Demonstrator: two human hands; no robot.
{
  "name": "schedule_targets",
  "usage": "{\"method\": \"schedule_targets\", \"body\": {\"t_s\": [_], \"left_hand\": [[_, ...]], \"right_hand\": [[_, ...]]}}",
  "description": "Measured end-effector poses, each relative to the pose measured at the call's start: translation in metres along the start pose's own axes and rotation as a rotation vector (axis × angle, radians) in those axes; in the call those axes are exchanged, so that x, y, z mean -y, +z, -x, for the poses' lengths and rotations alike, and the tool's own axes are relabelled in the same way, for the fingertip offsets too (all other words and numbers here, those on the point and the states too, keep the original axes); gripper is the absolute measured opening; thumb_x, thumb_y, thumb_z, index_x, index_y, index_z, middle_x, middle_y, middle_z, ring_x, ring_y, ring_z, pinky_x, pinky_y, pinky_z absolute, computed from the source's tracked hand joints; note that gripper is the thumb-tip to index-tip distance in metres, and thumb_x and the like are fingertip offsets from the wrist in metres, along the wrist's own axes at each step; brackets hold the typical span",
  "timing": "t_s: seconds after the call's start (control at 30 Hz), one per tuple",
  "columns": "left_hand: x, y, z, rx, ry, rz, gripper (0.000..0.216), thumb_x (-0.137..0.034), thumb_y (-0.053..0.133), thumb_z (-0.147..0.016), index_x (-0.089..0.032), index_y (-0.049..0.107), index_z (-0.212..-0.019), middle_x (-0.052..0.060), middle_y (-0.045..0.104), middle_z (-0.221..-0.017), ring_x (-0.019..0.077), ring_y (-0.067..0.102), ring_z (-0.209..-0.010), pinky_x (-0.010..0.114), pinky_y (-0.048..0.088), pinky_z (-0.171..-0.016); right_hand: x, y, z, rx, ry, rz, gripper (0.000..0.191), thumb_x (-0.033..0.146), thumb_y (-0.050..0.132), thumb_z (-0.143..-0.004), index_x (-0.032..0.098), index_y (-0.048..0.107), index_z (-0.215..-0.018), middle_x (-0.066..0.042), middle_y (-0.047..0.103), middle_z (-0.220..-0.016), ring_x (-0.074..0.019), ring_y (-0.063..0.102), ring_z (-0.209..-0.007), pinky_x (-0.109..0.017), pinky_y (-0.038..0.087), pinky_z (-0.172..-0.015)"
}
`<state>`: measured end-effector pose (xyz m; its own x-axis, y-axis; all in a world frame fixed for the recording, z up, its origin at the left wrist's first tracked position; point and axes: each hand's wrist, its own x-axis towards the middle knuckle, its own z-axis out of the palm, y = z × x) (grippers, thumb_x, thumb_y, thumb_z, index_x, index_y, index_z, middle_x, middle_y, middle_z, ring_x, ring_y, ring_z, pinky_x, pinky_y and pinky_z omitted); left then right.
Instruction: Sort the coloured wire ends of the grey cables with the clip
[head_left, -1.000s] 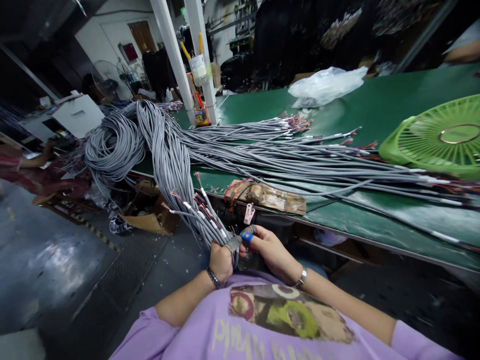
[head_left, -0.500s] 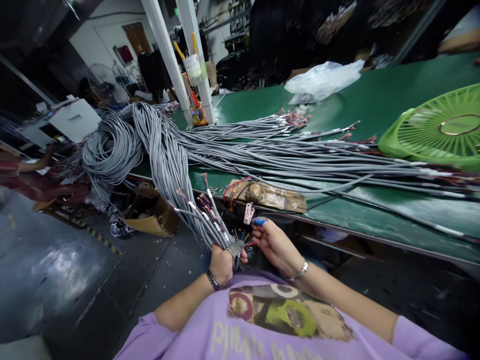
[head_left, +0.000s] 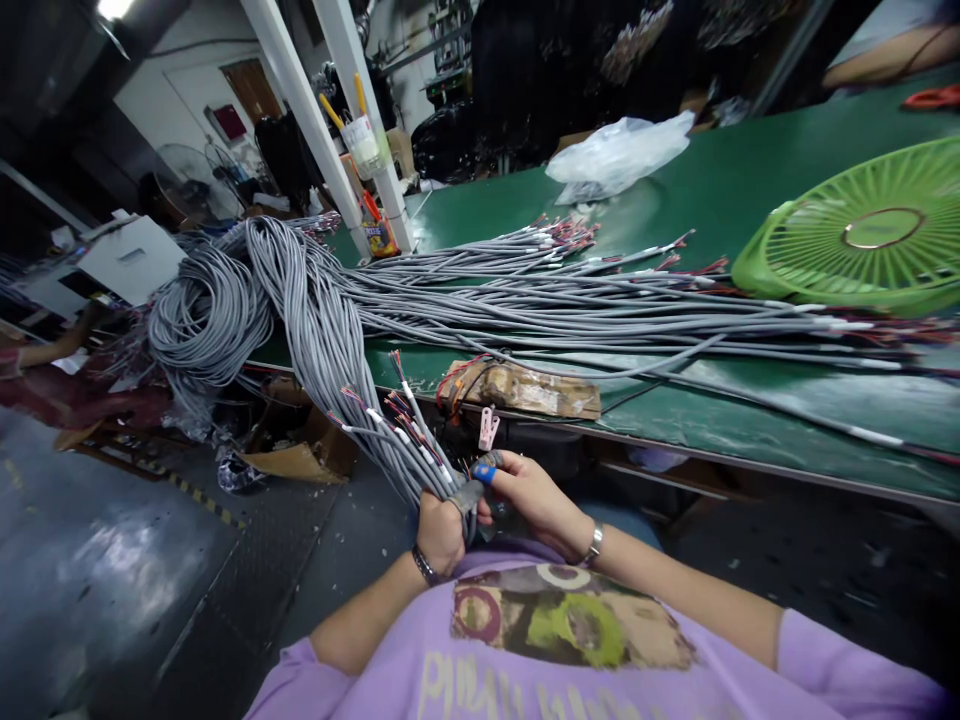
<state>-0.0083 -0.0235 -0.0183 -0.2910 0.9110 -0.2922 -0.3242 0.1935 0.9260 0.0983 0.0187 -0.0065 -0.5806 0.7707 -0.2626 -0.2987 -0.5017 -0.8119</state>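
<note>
My left hand (head_left: 440, 532) is closed around a bundle of grey cables (head_left: 397, 462) at its near end, with grey wrapping on the fingers. Thin coloured wires and white sleeves show at the cable tips (head_left: 403, 425). My right hand (head_left: 538, 502), with blue tape (head_left: 484, 473) on a finger, is pinched over the coloured wire ends beside my left hand. Its fingers hide most of those wires. Just above hangs a pink clothes peg (head_left: 489, 428) at the table edge, apart from my fingers.
Long grey cables (head_left: 570, 320) lie across the green table (head_left: 660, 440). A taped wooden board (head_left: 536, 388) lies at its front edge. A green fan (head_left: 847, 240) and a plastic bag (head_left: 622, 158) are farther back. A cardboard box (head_left: 300, 462) stands below left; another person's arm (head_left: 892, 58) shows at the far right.
My right hand has moved left to the wire ends by my left hand and now covers the coloured wires that fanned out before. The view has shifted slightly; my left hand keeps its grip.
</note>
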Motion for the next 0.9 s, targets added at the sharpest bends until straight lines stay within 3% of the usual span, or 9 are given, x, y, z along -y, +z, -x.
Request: {"method": "schedule_targets", "body": {"t_s": [0.13, 0.27, 0.4, 0.53, 0.63, 0.7, 0.9], "left_hand": [[-0.003, 0.001, 0.003, 0.023, -0.002, -0.003, 0.024, -0.031, 0.069, -0.063, -0.013, 0.059, -0.05, 0.001, 0.055, -0.042, 0.0111, 0.052, -0.04, 0.022, 0.043, -0.043], [-0.014, 0.0, 0.004, 0.039, -0.013, 0.045, 0.022, -0.032, 0.069, -0.062, -0.013, 0.059, -0.055, 0.0, 0.056, -0.042, 0.0098, 0.049, -0.037, 0.021, 0.039, -0.039], [-0.025, 0.002, 0.0, 0.031, -0.059, 0.086, 0.026, -0.036, 0.069, -0.06, -0.014, 0.057, -0.054, -0.001, 0.054, -0.04, 0.0089, 0.048, -0.035, 0.02, 0.038, -0.038], [-0.027, 0.006, -0.008, 0.062, -0.102, 0.124, 0.025, -0.034, 0.07, -0.059, -0.014, 0.057, -0.056, -0.001, 0.054, -0.041, 0.0085, 0.048, -0.036, 0.02, 0.039, -0.039], [-0.025, 0.009, -0.013, 0.08, -0.12, 0.119, 0.027, -0.035, 0.071, -0.059, -0.013, 0.056, -0.055, -0.001, 0.053, -0.041, 0.0079, 0.047, -0.036, 0.02, 0.039, -0.039], [-0.025, 0.01, -0.014, 0.071, -0.12, 0.117, 0.027, -0.036, 0.071, -0.058, -0.013, 0.057, -0.056, -0.001, 0.053, -0.042, 0.0079, 0.047, -0.037, 0.02, 0.039, -0.039], [-0.024, 0.015, -0.015, 0.063, -0.109, 0.113, 0.029, -0.039, 0.069, -0.058, -0.014, 0.055, -0.055, 0.0, 0.053, -0.041, 0.0087, 0.048, -0.037, 0.02, 0.039, -0.039]], "right_hand": [[-0.003, -0.01, -0.006, -0.184, -0.011, -0.147, 0.024, 0.038, 0.066, -0.071, 0.021, 0.048, -0.068, 0.006, 0.05, -0.045, -0.0103, 0.046, -0.038, -0.023, 0.037, -0.041], [0.0, -0.033, -0.013, -0.286, -0.001, -0.291, 0.019, 0.035, 0.065, -0.074, 0.018, 0.057, -0.071, 0.0, 0.06, -0.066, -0.0087, 0.051, -0.053, -0.022, 0.045, -0.052], [0.006, -0.042, -0.022, -0.196, 0.071, -0.306, 0.028, 0.043, 0.06, -0.079, 0.016, 0.06, -0.072, -0.004, 0.062, -0.074, -0.0091, 0.051, -0.055, -0.022, 0.044, -0.052], [0.012, -0.035, -0.032, -0.023, -0.045, -0.178, 0.034, 0.049, 0.066, -0.072, 0.016, 0.061, -0.074, 0.0, 0.056, -0.065, -0.008, 0.043, -0.05, -0.021, 0.037, -0.047], [0.011, -0.031, -0.038, -0.152, -0.234, -0.034, 0.038, 0.053, 0.067, -0.07, 0.017, 0.057, -0.064, 0.003, 0.048, -0.054, -0.0078, 0.034, -0.047, -0.021, 0.031, -0.045], [0.009, -0.031, -0.042, -0.236, -0.298, -0.016, 0.041, 0.057, 0.063, -0.071, 0.018, 0.056, -0.064, 0.002, 0.049, -0.055, -0.0087, 0.034, -0.048, -0.022, 0.03, -0.046], [0.01, -0.024, -0.045, -0.056, -0.101, -0.302, 0.048, 0.064, 0.061, -0.068, 0.016, 0.06, -0.071, -0.003, 0.059, -0.065, -0.0128, 0.049, -0.056, -0.026, 0.04, -0.054]]}}
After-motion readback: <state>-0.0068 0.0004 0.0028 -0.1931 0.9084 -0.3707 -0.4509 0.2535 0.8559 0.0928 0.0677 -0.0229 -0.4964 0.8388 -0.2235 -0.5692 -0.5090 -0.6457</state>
